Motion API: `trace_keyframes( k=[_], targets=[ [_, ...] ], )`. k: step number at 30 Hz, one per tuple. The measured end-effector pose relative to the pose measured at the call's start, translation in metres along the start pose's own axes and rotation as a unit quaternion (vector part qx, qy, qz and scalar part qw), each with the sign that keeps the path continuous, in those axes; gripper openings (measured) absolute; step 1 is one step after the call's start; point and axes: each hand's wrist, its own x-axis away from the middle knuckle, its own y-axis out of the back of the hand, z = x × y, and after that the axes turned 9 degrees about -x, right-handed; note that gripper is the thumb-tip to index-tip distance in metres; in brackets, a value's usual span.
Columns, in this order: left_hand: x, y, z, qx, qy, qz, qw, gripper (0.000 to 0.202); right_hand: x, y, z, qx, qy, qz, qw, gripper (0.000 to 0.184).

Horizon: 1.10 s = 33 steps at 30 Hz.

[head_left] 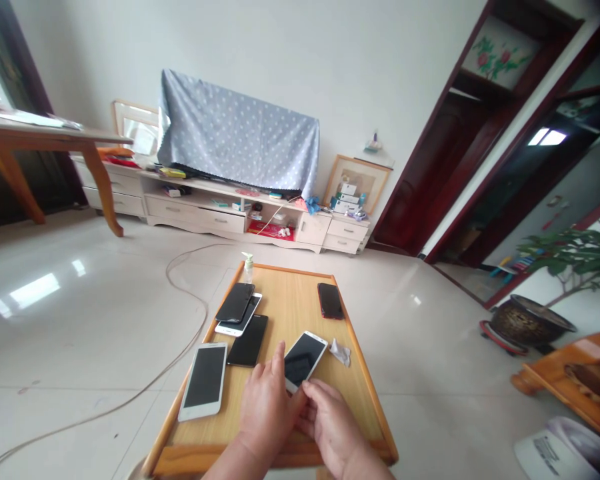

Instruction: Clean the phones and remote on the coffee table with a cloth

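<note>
A white smartphone [305, 357] with a dark screen is tilted over the near middle of the small wooden table [293, 293]. My right hand [330, 420] grips its lower end, thumb on the front and fingers curled underneath. Close against the phone's lower left side is my left hand [265, 403], its index finger stretched out and its thumb near the phone's bottom corner. Whether the left hand touches the phone is hard to see. Just right of the phone lies a crumpled grey cloth [340, 352].
Left on the table lie a larger white phone [205, 380], a black phone [249, 341], and a dark phone [235, 302] overlapping another white phone [237, 327]. A red-edged phone [330, 301] lies far right. A pump bottle [249, 268] stands at the far left corner. A cable [180, 353] crosses the floor.
</note>
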Motion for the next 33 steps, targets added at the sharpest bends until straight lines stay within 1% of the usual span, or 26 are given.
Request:
trace_keyframes(
  k=[3, 6, 10, 12, 14, 15, 17, 19, 23, 27, 33],
  targets=[
    [0.006, -0.003, 0.0, 0.008, 0.001, 0.0, 1.0, 0.077, -0.006, 0.0, -0.001, -0.015, -0.016, -0.03, 0.999, 0.034],
    [0.011, -0.006, 0.001, 0.039, -0.004, 0.012, 0.999, 0.075, -0.009, 0.001, -0.003, -0.016, -0.004, -0.036, 0.999, 0.033],
    [0.014, -0.008, 0.005, 0.101, -0.02, 0.016, 0.995, 0.073, -0.006, -0.002, -0.001, -0.007, 0.059, -0.036, 0.998, 0.029],
    [0.012, -0.007, 0.009, 0.125, -0.02, 0.002, 0.992, 0.072, -0.006, -0.004, 0.007, 0.006, 0.092, -0.025, 0.995, 0.028],
    [0.01, -0.006, 0.014, 0.144, -0.018, -0.011, 0.989, 0.07, -0.011, -0.005, 0.02, 0.03, 0.114, -0.019, 0.993, 0.031],
    [0.008, -0.005, 0.016, 0.154, -0.018, -0.012, 0.988, 0.068, -0.015, -0.004, 0.029, 0.043, 0.12, -0.024, 0.991, 0.032],
    [0.006, -0.004, 0.02, 0.17, -0.02, -0.003, 0.985, 0.065, -0.028, -0.002, 0.047, 0.063, 0.128, -0.053, 0.988, 0.031],
    [0.005, -0.003, 0.023, 0.179, -0.019, 0.011, 0.984, 0.062, -0.045, 0.003, 0.065, 0.062, 0.126, -0.091, 0.986, 0.025],
    [0.005, 0.0, 0.024, 0.179, -0.023, 0.033, 0.983, 0.06, -0.079, 0.014, 0.092, 0.054, 0.127, -0.13, 0.982, 0.014],
    [0.004, 0.005, 0.022, 0.181, -0.026, 0.05, 0.982, 0.057, -0.107, 0.025, 0.106, 0.033, 0.121, -0.169, 0.978, 0.014],
    [0.001, 0.005, 0.022, 0.175, -0.023, 0.065, 0.982, 0.056, -0.134, 0.039, 0.113, 0.005, 0.114, -0.2, 0.973, 0.013]
  ],
)
